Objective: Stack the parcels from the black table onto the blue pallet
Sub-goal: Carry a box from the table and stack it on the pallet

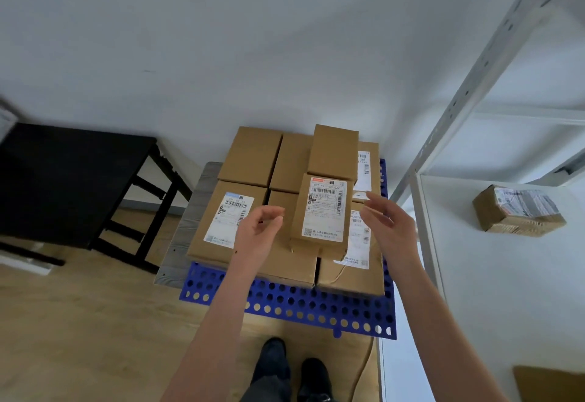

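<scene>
Several brown cardboard parcels lie in a flat layer on the blue perforated pallet (pixel 291 302). Two more parcels sit on top of that layer: a labelled parcel (pixel 323 214) at the front and a plain parcel (pixel 334 151) behind it. My left hand (pixel 258 230) hovers just left of the labelled parcel with fingers loosely curled, holding nothing. My right hand (pixel 389 221) hovers just right of it, fingers spread, not touching it. The black table (pixel 63 176) stands at the left; no parcel shows on its visible top.
A white metal shelf unit (pixel 493 243) stands at the right, with a taped brown parcel (pixel 517 210) on its shelf and a piece of cardboard (pixel 547 382) at the bottom right corner. A grey board (pixel 186 237) lies under the pallet's left side. My shoes (pixel 291 370) stand on the wooden floor.
</scene>
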The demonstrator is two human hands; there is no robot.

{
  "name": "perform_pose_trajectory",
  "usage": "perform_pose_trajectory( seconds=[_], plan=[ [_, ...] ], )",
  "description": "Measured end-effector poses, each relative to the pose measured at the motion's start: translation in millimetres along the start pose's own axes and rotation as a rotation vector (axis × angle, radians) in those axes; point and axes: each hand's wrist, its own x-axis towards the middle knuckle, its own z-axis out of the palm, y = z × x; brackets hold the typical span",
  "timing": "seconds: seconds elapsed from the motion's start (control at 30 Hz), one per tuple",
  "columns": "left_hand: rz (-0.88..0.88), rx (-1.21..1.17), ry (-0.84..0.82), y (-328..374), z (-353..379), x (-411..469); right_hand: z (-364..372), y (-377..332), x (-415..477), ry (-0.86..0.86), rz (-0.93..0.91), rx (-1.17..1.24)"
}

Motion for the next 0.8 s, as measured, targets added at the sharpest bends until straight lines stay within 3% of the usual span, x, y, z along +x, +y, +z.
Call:
perform_pose_trajectory(
  seconds=[0.23,0.8],
  plan=[
    [0.052,0.019,0.175,25.9,-28.4,-36.3,23.9,-23.0,-8.3,-0.201,-0.167,-0.111],
    [0.075,-0.084,0.606,8.3,-121.7,-110.8,117.4,-49.3,-48.9,-0.603,-0.262,-0.236]
  ],
)
